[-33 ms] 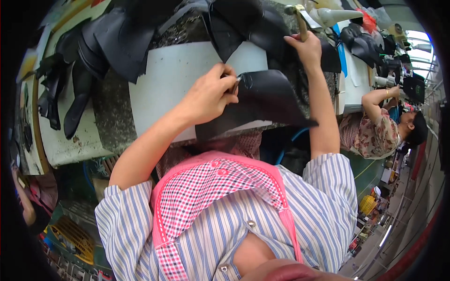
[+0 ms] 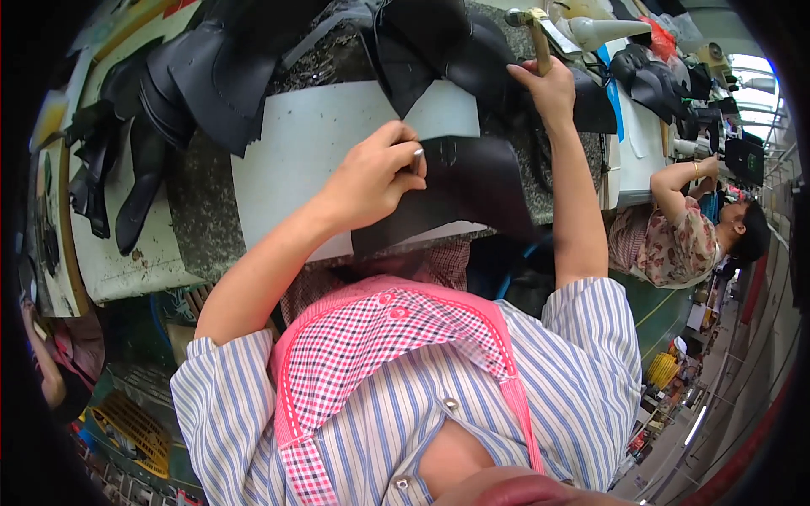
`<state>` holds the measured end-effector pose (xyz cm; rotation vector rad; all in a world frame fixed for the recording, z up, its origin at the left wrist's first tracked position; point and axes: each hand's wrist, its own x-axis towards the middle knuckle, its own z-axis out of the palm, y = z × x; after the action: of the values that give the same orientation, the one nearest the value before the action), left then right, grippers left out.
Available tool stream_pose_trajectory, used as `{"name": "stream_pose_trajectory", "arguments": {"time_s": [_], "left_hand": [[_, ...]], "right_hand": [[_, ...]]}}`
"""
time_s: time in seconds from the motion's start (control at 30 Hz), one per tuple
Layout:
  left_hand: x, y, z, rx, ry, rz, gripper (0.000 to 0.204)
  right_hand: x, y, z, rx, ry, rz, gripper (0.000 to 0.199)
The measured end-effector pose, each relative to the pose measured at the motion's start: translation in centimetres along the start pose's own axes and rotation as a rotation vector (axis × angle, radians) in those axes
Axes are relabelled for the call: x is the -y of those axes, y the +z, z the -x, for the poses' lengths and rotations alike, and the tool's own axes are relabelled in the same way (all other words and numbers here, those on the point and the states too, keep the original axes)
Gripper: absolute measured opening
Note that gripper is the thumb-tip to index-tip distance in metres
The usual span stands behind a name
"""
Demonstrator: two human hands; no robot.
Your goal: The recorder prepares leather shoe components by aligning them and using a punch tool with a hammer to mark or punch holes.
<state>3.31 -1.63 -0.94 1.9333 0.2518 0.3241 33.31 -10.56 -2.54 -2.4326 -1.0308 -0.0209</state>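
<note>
- A small metal punch (image 2: 417, 160) is pinched between the fingers of the left hand (image 2: 371, 177), which are closed together around it; only its shiny top end is seen.
- The punch is held upright on a black leather piece (image 2: 472, 190), near that piece's upper left part.
- The black leather piece is laid on a white cutting board (image 2: 295, 160), with its lower edge hanging toward the person's body.
- The white board is rested on a speckled grey stone slab (image 2: 198, 219) on the workbench.
- A hammer (image 2: 533, 34) is gripped by its wooden handle in the right hand (image 2: 553, 88), the fingers wrapped tight around it; the metal head is raised above the hand, well apart from the punch.
- The right forearm is stretched up from the lower right, over the edge of the leather.
- More black leather pieces (image 2: 219, 67) are heaped along the far side of the board, and others (image 2: 110, 169) are draped over the left end of the bench.
- A striped shirt (image 2: 574, 379) and a pink checked apron (image 2: 380, 354) are worn by the person.
- Another person in a flowered top (image 2: 675, 236) is seated at the right, at a neighbouring bench, with an arm raised to the work surface.
- A white bench top (image 2: 641, 135) with dark leather parts is seen beyond the hammer hand.
</note>
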Motion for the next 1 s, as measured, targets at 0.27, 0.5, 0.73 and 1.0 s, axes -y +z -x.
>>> {"name": "stream_pose_trajectory", "arguments": {"time_s": [0.27,0.5,0.73,1.0], "left_hand": [[-2.1,-16.5,-0.8,-0.671,-0.15,0.008,0.015],[0.8,-21.2,-0.8,-0.804,0.113,-1.134,0.019],[-3.0,-6.9,-9.8,-0.184,0.004,-0.465,0.021],[-1.8,-0.3,2.0,-0.452,-0.258,0.351,0.008]], "right_hand": [[2.7,0.6,-0.7,0.069,0.12,-0.052,0.042],[3.7,1.5,-1.1,0.087,0.028,-0.379,0.018],[6.6,-2.2,1.0,0.051,-0.1,-0.454,0.013],[7.1,-5.6,11.9,0.488,-0.035,-0.642,0.015]]}}
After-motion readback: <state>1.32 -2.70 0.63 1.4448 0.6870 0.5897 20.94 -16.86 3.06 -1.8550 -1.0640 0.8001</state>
